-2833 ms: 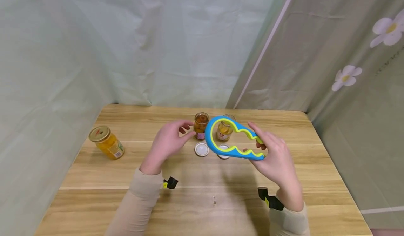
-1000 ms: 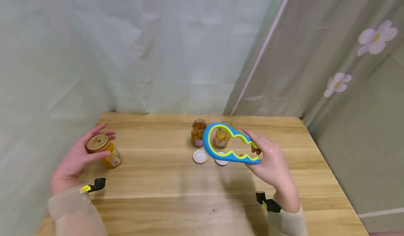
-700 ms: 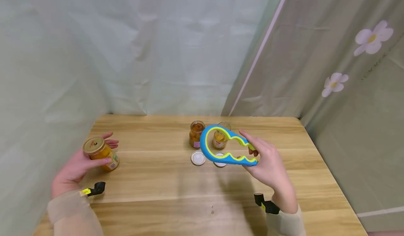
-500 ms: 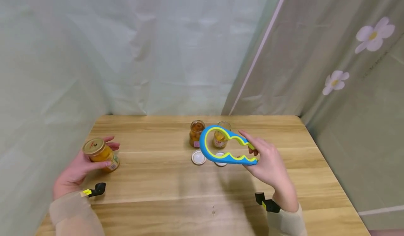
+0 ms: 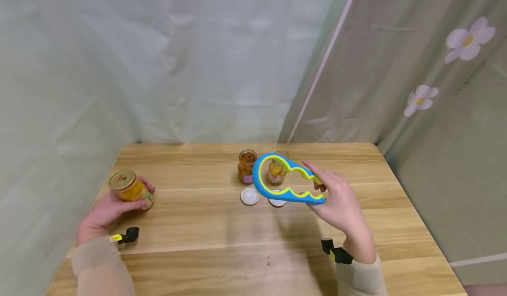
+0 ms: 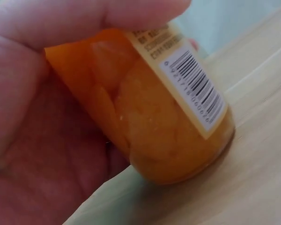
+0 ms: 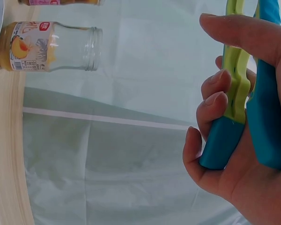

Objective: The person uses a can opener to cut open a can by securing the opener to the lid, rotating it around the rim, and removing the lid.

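At the table's left, my left hand (image 5: 107, 210) grips a glass jar of orange fruit (image 5: 136, 193) with its gold lid (image 5: 122, 180) on. The left wrist view shows the jar's barcode label (image 6: 192, 86) and its base at or close to the wood; whether it touches is hard to tell. My right hand (image 5: 340, 199) holds a blue and lime jar opener (image 5: 259, 179) by its two handles, above the table. Through and beside its loop stand two lidless jars: one of dark fruit (image 5: 244, 168) and one of yellow fruit (image 5: 277, 173), also in the right wrist view.
Two lids lie upturned before the lidless jars: a left lid (image 5: 249, 196) and a right lid (image 5: 277, 202), partly behind the opener. The wooden table (image 5: 206, 225) meets grey-green curtains (image 5: 229, 67) at its back and sides.
My left hand has gone from beside the dark-fruit jar to the lidded jar and closed round it; that jar has shifted slightly. My right hand still holds the opener in much the same place.
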### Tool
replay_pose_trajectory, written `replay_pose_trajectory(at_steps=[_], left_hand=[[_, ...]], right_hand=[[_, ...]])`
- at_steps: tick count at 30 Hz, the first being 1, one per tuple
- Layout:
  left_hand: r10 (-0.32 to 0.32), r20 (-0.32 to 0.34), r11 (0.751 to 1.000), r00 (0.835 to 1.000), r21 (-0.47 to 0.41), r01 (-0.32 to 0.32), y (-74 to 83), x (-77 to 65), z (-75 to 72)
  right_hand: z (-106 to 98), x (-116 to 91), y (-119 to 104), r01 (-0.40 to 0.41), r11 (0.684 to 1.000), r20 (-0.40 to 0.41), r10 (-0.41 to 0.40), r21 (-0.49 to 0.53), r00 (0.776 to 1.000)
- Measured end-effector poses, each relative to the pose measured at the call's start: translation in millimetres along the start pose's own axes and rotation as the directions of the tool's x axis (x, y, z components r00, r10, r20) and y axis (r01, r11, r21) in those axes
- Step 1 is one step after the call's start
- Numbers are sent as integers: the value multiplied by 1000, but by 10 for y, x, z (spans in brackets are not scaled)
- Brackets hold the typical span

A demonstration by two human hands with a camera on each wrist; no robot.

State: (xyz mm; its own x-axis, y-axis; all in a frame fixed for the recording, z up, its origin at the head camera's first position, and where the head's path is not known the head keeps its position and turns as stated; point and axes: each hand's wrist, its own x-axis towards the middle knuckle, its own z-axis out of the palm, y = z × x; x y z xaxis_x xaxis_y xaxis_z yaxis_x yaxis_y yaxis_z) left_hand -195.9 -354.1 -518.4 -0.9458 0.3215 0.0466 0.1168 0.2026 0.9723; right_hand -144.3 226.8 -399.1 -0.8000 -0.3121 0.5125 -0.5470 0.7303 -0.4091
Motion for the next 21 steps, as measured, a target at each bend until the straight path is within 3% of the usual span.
replay_pose_trajectory(at_steps=[5, 8, 12, 16, 21], left_hand=[[-48, 9, 995, 999, 83, 47, 81, 100, 125], [-39, 43, 992, 998, 124, 33, 158, 192, 233], [39, 107, 990, 993, 131, -53, 274, 318, 385], [137, 145, 986, 980, 74, -149, 476, 365, 552], [275, 176, 962, 945, -50, -270, 792, 458, 828]], right_hand=[[-6, -2, 9, -8, 1000, -19, 8, -18, 1000], [9, -33, 16, -19, 999, -22, 19, -27, 1000], [19, -55, 15, -30, 999, -38, 28, -33, 999], [13, -48, -3, -32, 999, -44, 31, -31, 999], [23, -34, -4, -35, 999, -44, 34, -28, 998]])
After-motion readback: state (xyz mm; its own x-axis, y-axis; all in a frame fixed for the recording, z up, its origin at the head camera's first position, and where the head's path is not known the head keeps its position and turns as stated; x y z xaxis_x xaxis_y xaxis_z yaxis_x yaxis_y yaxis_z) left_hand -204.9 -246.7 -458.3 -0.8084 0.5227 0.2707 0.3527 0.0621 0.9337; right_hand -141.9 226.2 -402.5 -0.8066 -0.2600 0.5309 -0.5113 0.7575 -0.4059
